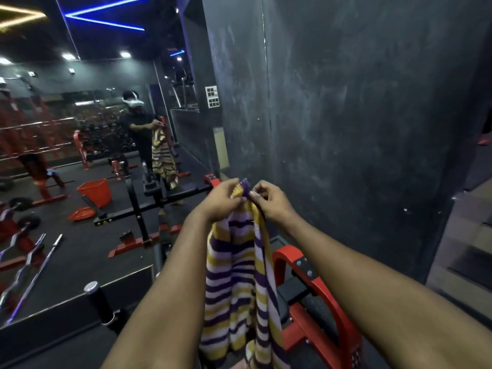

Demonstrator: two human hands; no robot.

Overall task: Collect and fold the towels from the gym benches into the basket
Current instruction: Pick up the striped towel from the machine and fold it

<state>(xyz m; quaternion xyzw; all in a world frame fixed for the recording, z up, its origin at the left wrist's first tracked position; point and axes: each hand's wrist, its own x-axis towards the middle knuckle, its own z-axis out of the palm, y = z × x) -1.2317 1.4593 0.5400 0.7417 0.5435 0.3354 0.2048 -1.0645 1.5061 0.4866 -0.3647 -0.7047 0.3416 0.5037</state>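
Note:
A towel striped purple, yellow and white [239, 283] hangs straight down in front of me. My left hand [223, 199] and my right hand [269, 199] pinch its top edge close together, both arms stretched forward at chest height. The lower end of the towel drops toward the bottom of the frame, beside a red and black gym bench frame [316, 294]. An orange-red basket [95, 192] shows in the wall mirror at the left, standing on the dark floor, with its lid lying beside it.
A dark grey wall [346, 129] stands right ahead. The mirror [80, 155] to the left reflects a person holding the towel, weight racks, barbells and benches. A black padded roller [99, 302] sticks up at lower left. Tiled floor shows at the far right.

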